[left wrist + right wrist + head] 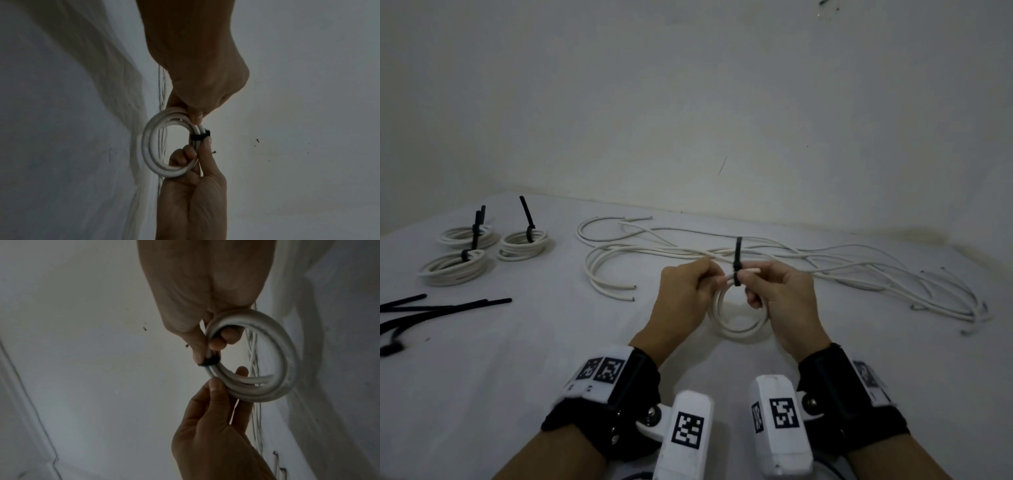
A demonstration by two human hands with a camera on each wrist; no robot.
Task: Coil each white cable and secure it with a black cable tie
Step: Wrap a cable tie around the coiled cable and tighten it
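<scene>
A small coil of white cable [739,330] is held upright just above the white surface, between both hands. A black cable tie [737,270] is wrapped around the top of the coil, and its tail stands straight up. My left hand [717,279] pinches the coil just left of the tie. My right hand [751,277] pinches it just right of the tie, with fingers hooked through the ring. In the left wrist view the tie [200,135] circles the coil [148,146] between the two grips. The right wrist view shows the same tie [211,361] on the coil [287,361].
Three tied coils [524,245] lie at the far left. Loose black ties [431,308] sit at the left edge. Several uncoiled white cables [825,263] sprawl behind the hands and off to the right. A wall rises close behind the surface.
</scene>
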